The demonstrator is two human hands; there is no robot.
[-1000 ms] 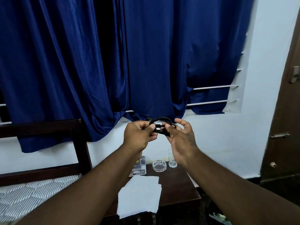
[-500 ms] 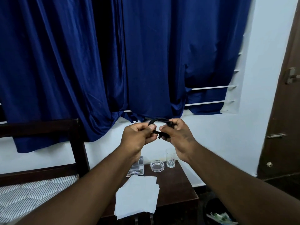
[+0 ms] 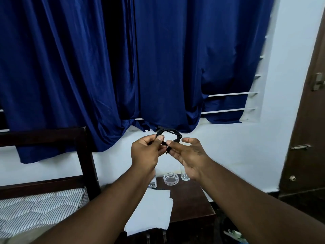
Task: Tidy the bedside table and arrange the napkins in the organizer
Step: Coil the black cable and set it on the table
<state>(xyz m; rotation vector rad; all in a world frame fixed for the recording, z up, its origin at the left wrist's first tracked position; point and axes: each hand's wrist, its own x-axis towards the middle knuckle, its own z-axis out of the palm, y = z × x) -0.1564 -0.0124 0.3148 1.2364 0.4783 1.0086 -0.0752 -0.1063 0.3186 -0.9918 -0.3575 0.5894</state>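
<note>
Both hands are raised in front of the blue curtain, holding a coiled black cable (image 3: 169, 132). My left hand (image 3: 146, 152) pinches the coil between thumb and fingers. My right hand (image 3: 189, 154) has its fingers spread, with the thumb and fingertips still on the cable's end. Below, a stack of white napkins (image 3: 153, 213) lies on the dark wooden bedside table (image 3: 191, 203), hanging over its front edge. No organizer can be made out.
At the table's back stand a glass ashtray (image 3: 171, 178), a drinking glass (image 3: 184, 176) and a small box (image 3: 152, 184), partly hidden by my arms. A bed with a striped mattress (image 3: 40, 206) and dark headboard is at left. A brown door (image 3: 309, 120) is at right.
My right hand has opened its fingers from a closed grip on the cable. Both hands sit slightly lower and the view has shifted a little.
</note>
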